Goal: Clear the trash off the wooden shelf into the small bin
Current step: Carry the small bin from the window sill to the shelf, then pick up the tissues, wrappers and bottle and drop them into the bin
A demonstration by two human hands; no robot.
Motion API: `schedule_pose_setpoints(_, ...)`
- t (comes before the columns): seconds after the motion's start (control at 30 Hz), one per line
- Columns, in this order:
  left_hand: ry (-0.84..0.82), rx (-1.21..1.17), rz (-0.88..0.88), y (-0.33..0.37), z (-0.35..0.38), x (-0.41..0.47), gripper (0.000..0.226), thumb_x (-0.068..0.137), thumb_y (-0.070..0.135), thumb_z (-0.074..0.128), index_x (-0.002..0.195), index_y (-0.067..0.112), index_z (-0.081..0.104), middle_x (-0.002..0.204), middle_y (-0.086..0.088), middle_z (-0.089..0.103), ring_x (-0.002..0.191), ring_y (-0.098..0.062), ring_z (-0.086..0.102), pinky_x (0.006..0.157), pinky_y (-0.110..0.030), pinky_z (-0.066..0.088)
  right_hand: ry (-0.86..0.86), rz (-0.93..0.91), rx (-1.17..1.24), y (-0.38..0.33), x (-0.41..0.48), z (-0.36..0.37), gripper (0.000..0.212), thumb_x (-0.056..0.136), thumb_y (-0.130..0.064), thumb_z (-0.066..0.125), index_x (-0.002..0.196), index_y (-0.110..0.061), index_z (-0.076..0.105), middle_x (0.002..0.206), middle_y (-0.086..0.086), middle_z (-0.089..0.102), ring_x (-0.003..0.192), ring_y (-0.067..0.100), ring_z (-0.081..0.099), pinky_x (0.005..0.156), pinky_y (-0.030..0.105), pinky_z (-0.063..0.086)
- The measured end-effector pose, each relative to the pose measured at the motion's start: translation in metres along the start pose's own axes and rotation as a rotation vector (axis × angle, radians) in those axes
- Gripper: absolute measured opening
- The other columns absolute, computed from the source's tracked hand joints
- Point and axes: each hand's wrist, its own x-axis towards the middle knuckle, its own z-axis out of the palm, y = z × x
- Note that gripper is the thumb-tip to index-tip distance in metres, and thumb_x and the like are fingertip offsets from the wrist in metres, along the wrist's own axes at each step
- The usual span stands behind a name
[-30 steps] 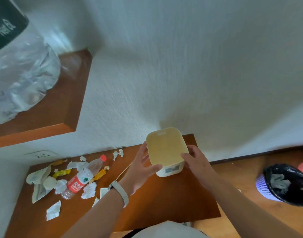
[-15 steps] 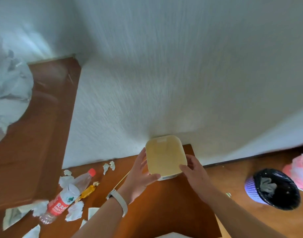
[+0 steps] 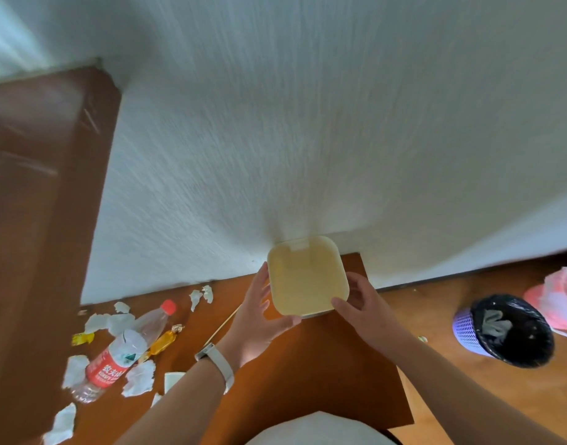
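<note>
Small bin: centre frame, on the wooden shelf.
My left hand: gripped its left side.
My right hand: gripped its right.
Plastic bottle: lower left.

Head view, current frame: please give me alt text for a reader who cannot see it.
Both hands, left hand and right hand, hold a small cream bin above a wooden shelf. Left lie paper scraps and a plastic bottle.

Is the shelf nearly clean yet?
Not yet. Nothing looks binned: the small cream bin looks empty. Both hands, left and right, hold it. The red-capped plastic bottle, yellow wrappers and crumpled white tissues remain on the wooden shelf.
</note>
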Motion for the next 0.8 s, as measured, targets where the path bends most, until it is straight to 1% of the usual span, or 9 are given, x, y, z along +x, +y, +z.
schedule_pose_setpoints(0.1, 0.027, 0.065, 0.003, -0.002, 0.002, -0.001, 0.11, 0.069, 0.047, 0.088, 0.148, 0.057, 0.012, 0.152, 0.025, 0.032, 0.139, -0.001, 0.032, 0.117, -0.045, 0.03, -0.023, -0.038, -0.06, -0.001, 0.001, -0.005, 0.042, 0.073, -0.07, 0.059, 0.108, -0.073, 0.036, 0.121, -0.028, 0.056, 0.109, -0.008, 0.055, 0.092, 0.024, 0.05)
schedule_pose_setpoints(0.23, 0.072, 0.122, 0.03, -0.001, 0.003, -0.008, 0.101, 0.071, 0.052, 0.084, 0.142, 0.065, 0.014, 0.152, 0.024, 0.033, 0.141, -0.003, 0.028, 0.112, -0.036, 0.026, 0.005, -0.094, -0.186, -0.001, 0.001, -0.008, 0.064, 0.077, -0.072, 0.054, 0.134, -0.047, 0.038, 0.131, -0.02, 0.052, 0.113, 0.0, 0.054, 0.096, 0.033, 0.051)
schedule_pose_setpoints(0.3, 0.108, 0.148, 0.025, 0.002, 0.003, -0.014, 0.095, 0.074, 0.054, 0.08, 0.141, 0.066, 0.013, 0.155, 0.021, 0.031, 0.141, -0.005, 0.027, 0.111, -0.038, 0.027, 0.046, -0.125, -0.25, -0.004, -0.001, -0.009, 0.069, 0.079, -0.073, 0.05, 0.138, -0.044, 0.033, 0.133, -0.022, 0.045, 0.115, 0.002, 0.05, 0.096, 0.032, 0.048)
schedule_pose_setpoints(0.37, 0.177, 0.218, 0.015, 0.005, 0.002, -0.022, 0.086, 0.081, 0.052, 0.073, 0.145, 0.059, 0.017, 0.156, 0.02, 0.028, 0.14, -0.008, 0.028, 0.11, -0.042, 0.033, 0.081, -0.18, -0.333, -0.008, -0.004, -0.011, 0.063, 0.082, -0.071, 0.046, 0.137, -0.047, 0.029, 0.129, -0.026, 0.037, 0.112, -0.001, 0.044, 0.091, 0.026, 0.042)
schedule_pose_setpoints(0.47, 0.284, 0.408, 0.119, 0.006, -0.002, -0.041, 0.063, 0.092, 0.046, 0.063, 0.144, 0.053, 0.028, 0.146, 0.025, 0.035, 0.137, -0.007, 0.033, 0.105, -0.034, 0.035, 0.113, -0.313, -0.472, -0.016, -0.009, -0.015, 0.052, 0.087, -0.06, 0.042, 0.135, -0.043, 0.031, 0.132, -0.021, 0.04, 0.108, -0.003, 0.04, 0.087, 0.024, 0.037)
schedule_pose_setpoints(0.53, 0.348, 0.533, 0.166, 0.003, -0.005, -0.056, 0.055, 0.095, 0.042, 0.059, 0.144, 0.048, 0.035, 0.147, 0.022, 0.037, 0.138, -0.009, 0.034, 0.107, -0.035, 0.034, 0.129, -0.395, -0.56, -0.02, -0.013, -0.016, 0.052, 0.09, -0.055, 0.04, 0.137, -0.034, 0.035, 0.137, -0.013, 0.043, 0.113, 0.0, 0.04, 0.091, 0.024, 0.038)
schedule_pose_setpoints(0.63, 0.393, 0.707, 0.166, -0.004, -0.009, -0.077, 0.051, 0.096, 0.045, 0.054, 0.145, 0.04, 0.04, 0.153, 0.014, 0.037, 0.142, -0.015, 0.031, 0.113, -0.043, 0.029, 0.139, -0.526, -0.703, -0.029, -0.022, -0.012, 0.053, 0.092, -0.05, 0.043, 0.137, -0.022, 0.043, 0.14, -0.003, 0.049, 0.126, 0.012, 0.044, 0.101, 0.025, 0.033)
schedule_pose_setpoints(0.7, 0.406, 0.787, 0.169, -0.01, -0.01, -0.09, 0.051, 0.096, 0.045, 0.053, 0.144, 0.039, 0.041, 0.153, 0.011, 0.039, 0.143, -0.018, 0.03, 0.114, -0.044, 0.025, 0.134, -0.636, -0.754, -0.037, -0.029, -0.007, 0.046, 0.091, -0.043, 0.051, 0.129, -0.017, 0.051, 0.132, 0.001, 0.056, 0.12, 0.018, 0.05, 0.098, 0.027, 0.039)
schedule_pose_setpoints(0.8, 0.449, 0.86, 0.155, -0.021, -0.014, -0.111, 0.049, 0.094, 0.043, 0.058, 0.141, 0.035, 0.047, 0.151, 0.007, 0.044, 0.141, -0.021, 0.035, 0.113, -0.046, 0.025, 0.075, -0.784, -0.792, -0.049, -0.041, 0.009, 0.04, 0.09, -0.037, 0.057, 0.122, -0.013, 0.057, 0.126, 0.005, 0.061, 0.116, 0.024, 0.056, 0.097, 0.039, 0.049)
